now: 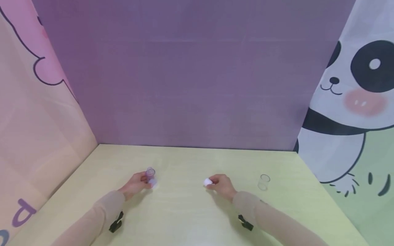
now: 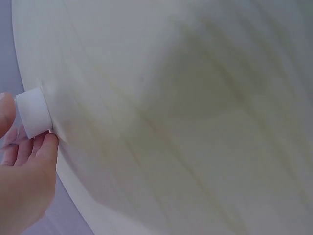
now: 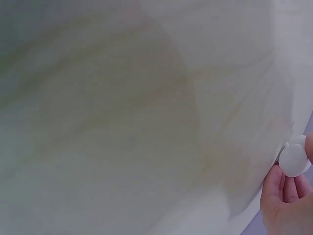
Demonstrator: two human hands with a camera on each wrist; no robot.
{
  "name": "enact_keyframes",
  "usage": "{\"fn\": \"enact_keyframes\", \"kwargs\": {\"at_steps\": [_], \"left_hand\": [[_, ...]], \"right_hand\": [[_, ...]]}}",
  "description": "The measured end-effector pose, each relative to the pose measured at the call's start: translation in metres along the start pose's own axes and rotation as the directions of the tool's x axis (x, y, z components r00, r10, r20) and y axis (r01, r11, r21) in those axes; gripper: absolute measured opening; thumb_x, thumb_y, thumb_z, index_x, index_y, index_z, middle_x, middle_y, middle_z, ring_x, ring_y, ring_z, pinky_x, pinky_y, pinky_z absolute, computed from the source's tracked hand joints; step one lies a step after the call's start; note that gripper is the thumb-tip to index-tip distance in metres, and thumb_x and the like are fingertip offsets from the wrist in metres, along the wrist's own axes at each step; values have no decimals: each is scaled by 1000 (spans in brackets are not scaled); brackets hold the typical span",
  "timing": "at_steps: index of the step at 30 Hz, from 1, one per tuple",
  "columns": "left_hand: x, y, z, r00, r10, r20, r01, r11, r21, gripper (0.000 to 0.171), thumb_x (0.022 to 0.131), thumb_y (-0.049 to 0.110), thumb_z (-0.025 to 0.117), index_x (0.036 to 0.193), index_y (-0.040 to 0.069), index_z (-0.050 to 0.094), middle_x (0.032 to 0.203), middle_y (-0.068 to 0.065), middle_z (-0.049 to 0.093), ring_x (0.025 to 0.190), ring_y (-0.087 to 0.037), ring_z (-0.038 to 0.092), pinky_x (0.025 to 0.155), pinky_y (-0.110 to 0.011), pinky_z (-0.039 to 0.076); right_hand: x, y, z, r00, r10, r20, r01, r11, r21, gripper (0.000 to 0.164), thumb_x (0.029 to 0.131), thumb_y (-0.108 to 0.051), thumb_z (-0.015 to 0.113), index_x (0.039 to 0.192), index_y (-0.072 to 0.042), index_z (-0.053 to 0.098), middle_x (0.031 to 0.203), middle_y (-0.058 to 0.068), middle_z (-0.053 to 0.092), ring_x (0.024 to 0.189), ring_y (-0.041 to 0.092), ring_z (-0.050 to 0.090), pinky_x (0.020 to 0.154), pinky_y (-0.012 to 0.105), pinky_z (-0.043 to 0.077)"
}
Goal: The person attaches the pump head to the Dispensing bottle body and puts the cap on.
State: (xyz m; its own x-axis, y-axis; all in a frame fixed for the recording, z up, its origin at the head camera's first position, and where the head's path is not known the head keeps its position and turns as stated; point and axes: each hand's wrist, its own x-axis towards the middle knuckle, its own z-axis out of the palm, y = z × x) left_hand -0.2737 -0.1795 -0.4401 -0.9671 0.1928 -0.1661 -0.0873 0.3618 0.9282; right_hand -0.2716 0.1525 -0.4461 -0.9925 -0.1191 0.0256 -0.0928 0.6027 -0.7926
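On the left of the table, my left hand [image 1: 137, 182] grips a small clear cylinder [image 1: 150, 172] with a white part at its lower end. In the left wrist view that white part [image 2: 34, 112] looks like a short, smooth cap standing at the table surface, between thumb and fingers. My right hand [image 1: 223, 185], right of the middle, pinches a small white round piece [image 1: 208, 182] low over the table. Seen in the right wrist view, the white piece [image 3: 293, 160] has a flat disc face, with part of it behind the thumb.
A clear, open-topped cylinder [image 1: 263, 182] stands on the pale table [image 1: 178, 218] to the right of my right hand. Behind the table rises a purple backdrop [image 1: 197, 85]. Printed cloths close both sides, with a panda [image 1: 332, 150] on the right one.
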Motion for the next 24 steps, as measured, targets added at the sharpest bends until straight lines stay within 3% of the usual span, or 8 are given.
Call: {"fn": "enact_keyframes", "kwargs": {"at_steps": [9, 17, 24], "left_hand": [[-1, 1, 0, 1000, 5, -4, -5, 1000, -16, 57, 81, -8, 55, 131, -17, 29, 129, -33, 43, 119, -41, 44, 98, -45, 40], [-2, 4, -1, 1000, 28, -10, -27, 999, 46, 48, 83, 0, 58, 127, -9, 42, 127, -27, 48, 117, -37, 47, 98, -44, 41], [-1, 6, 0, 1000, 22, -3, -21, 997, 78, 46, 86, 7, 58, 128, -6, 44, 128, -25, 49, 118, -36, 47, 97, -42, 42]], "right_hand": [[3, 1, -3, 1000, 21, -1, -21, 999, 31, 25, 74, -6, 71, 97, 1, 66, 90, 11, 68, 78, 15, 60, 69, 27, 51], [1, -1, -9, 1000, 4, -24, -2, 996, 86, 23, 76, -4, 69, 97, 3, 66, 93, 15, 68, 81, 18, 62, 69, 28, 53], [-2, -4, -14, 999, 17, -46, -10, 989, 148, 27, 76, -3, 69, 101, 5, 64, 97, 18, 67, 79, 18, 62, 67, 27, 52]]}}
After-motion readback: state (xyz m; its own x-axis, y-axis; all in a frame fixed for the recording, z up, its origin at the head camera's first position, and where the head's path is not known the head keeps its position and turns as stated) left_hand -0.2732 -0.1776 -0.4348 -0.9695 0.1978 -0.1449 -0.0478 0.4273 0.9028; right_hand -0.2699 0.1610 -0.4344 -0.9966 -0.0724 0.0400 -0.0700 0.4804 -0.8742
